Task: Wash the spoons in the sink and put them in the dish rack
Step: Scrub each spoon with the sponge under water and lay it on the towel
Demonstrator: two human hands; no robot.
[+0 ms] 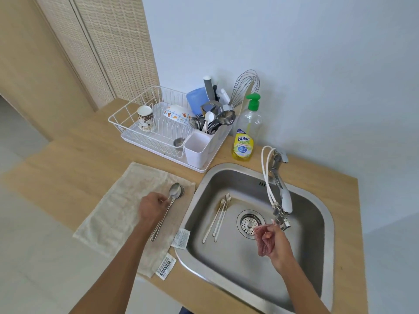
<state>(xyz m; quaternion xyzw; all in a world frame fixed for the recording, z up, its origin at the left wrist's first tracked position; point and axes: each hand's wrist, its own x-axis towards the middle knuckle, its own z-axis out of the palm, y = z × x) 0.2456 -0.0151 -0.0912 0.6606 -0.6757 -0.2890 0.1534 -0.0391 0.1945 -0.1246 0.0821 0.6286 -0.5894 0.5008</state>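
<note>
Several things crowd the wooden surface [90, 143] behind the sink [328, 223]. A white wire dish rack [127, 114] holds a patterned mug [145, 118], a printed bowl [176, 114], a small steel cup [179, 142] and a white cutlery holder [197, 152]. Just beside it stand a yellow dish soap bottle [243, 146] and a clear pump bottle [251, 118] with a green top, and a whisk [246, 87] rises behind them. A faucet [282, 193] with white hoses looped along it reaches over the right half of the sink. A beige towel [122, 209] lies left of the sink, with paper tags [165, 268] at its near corner.

The utensils packed behind the cutlery holder overlap so much that single pieces are hard to tell apart. Three thin pale utensils [215, 219] lie side by side on the sink floor, left of the drain [249, 223]. Their heads are too small to tell whether they are spoons.

Two shiny steel spoons [175, 191] lie stacked on the towel, bowls pointing away and long slim handles running back toward the person. The left hand [152, 209] pinches them just below the bowls. The right hand [276, 244] is well apart from it, over the sink near the faucet's spout, and grips a folded pink cloth [261, 240].
</note>
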